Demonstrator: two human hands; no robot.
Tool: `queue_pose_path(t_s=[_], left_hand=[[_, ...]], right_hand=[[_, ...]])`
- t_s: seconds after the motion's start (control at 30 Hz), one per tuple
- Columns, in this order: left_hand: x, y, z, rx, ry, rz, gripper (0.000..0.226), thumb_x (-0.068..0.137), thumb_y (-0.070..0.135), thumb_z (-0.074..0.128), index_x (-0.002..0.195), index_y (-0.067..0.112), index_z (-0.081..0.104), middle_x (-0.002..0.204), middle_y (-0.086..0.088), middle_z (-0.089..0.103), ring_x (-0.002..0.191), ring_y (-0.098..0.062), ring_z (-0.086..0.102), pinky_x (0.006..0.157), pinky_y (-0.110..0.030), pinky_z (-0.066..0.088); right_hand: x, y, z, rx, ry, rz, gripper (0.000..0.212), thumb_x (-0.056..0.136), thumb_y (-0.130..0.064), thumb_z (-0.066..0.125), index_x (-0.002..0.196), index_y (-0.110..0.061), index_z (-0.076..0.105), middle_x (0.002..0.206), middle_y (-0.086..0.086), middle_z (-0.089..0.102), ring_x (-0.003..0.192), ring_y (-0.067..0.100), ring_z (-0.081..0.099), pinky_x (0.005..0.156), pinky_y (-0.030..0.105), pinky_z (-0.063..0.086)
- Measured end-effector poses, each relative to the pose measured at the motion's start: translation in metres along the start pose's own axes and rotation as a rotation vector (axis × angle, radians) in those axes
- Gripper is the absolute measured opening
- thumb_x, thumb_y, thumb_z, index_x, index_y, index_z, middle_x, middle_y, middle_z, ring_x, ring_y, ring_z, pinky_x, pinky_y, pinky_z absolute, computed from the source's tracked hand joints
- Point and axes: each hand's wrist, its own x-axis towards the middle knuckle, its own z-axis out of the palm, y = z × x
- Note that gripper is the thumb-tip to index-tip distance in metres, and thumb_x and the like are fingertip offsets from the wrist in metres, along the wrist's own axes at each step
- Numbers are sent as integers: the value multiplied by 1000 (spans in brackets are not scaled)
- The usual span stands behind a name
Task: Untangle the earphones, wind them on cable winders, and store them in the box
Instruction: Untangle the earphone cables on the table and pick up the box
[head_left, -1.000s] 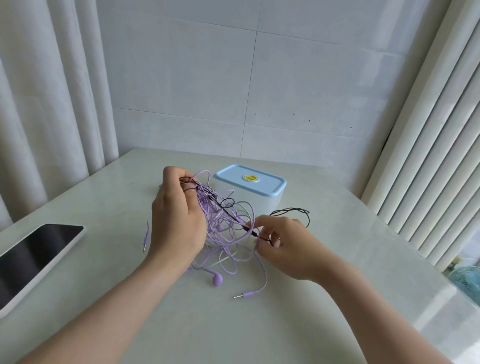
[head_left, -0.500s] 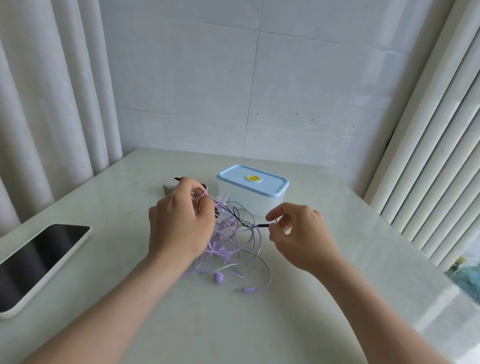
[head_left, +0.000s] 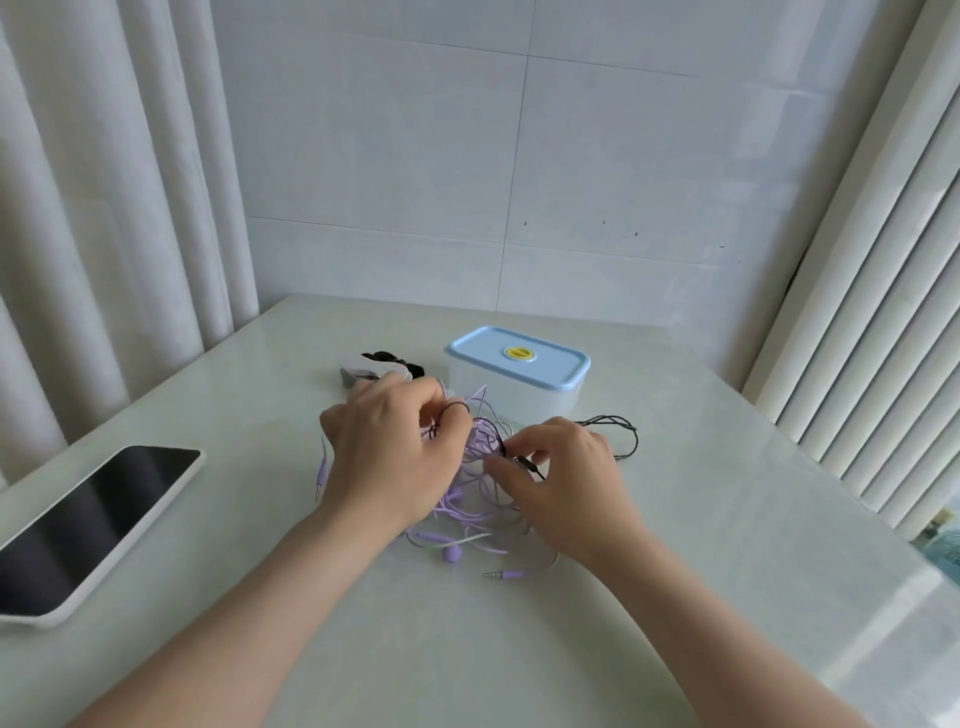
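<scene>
Tangled earphones (head_left: 480, 441) — pinched by left fingers (head_left: 413, 397) and right fingers (head_left: 540, 436).

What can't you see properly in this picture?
Head view only:
Inside of box: hidden by blue lid and cloudy walls.
cable winders: partly behind left hand; count unclear.
earphone tangle: middle covered by left hand and right hand.
phone: cut off by left edge.

The pale glossy table (head_left: 519, 649) carries a phone (head_left: 88, 525) at its left edge, a blue-lidded box (head_left: 514, 387) farther back, cable winders (head_left: 376, 366) just left of the box, and tangled purple and black earphones (head_left: 480, 449) nearer, in the middle.
</scene>
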Motion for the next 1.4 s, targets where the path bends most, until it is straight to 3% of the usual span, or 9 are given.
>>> queue_pose_path(t_s=[0.17,0.33,0.4,0.5,0.7,1.07,1.2,1.3,1.4], left_hand=[[1,3,-1,-120,84,-11,19,87,46,53,83,28,53,88,12,61,95,-13,49,84,-32,25],[1,8,-11,-190,58,6,47,80,36,52,127,34,50,123,19,56,113,-8,41,94,-33,25],[1,11,-15,-200,-11,113,49,76,35,51,123,35,63,127,22,62,121,-6,49,105,-37,32],[-2,12,-10,-184,-94,165,34,76,52,56,100,35,74,105,22,72,113,-7,62,106,-50,43],[-4,2,2,50,-41,95,50,65,79,69,89,36,67,71,16,62,94,-13,54,84,-39,33],[2,-4,-11,480,40,101,29,66,40,85,87,35,66,95,10,55,102,-25,41,73,-35,11],[2,-8,-14,633,35,133,48,52,7,86,89,31,66,100,6,49,104,-27,41,84,-43,21],[4,-12,-16,692,48,150,66,42,-4,80,97,29,67,102,4,51,106,-28,45,92,-47,21],[7,-20,-16,714,83,142,67,48,-8,79,104,26,66,102,2,55,106,-29,50,98,-50,21]], right_hand=[[1,-5,-12,198,51,-1,10,85,-37,86,84,-29,81,73,-15,75,74,2,69,67,11,45],[-1,-9,-20,414,33,78,3,88,-22,84,89,-24,83,68,-11,77,63,4,72,65,19,57],[-2,-11,-22,481,43,89,4,88,-17,84,87,-21,84,70,-10,78,68,5,75,66,17,56],[-2,-13,-25,594,2,77,5,92,-12,80,91,-15,84,76,-5,80,74,9,77,71,20,57],[3,-8,-31,538,43,107,9,97,-17,75,94,-19,84,81,-7,80,82,11,77,82,32,61],[6,-15,-38,629,330,105,13,103,-8,62,96,-13,72,80,-1,79,79,15,76,76,32,58],[2,-30,-49,974,207,236,11,105,-5,57,96,-5,64,64,7,65,63,28,72,65,37,60],[2,-32,-60,1183,82,322,15,100,-6,63,108,-12,52,53,-3,42,43,20,43,46,27,38],[3,-20,-68,522,52,145,34,86,-37,84,113,-32,65,63,-9,57,56,13,48,54,25,37]])
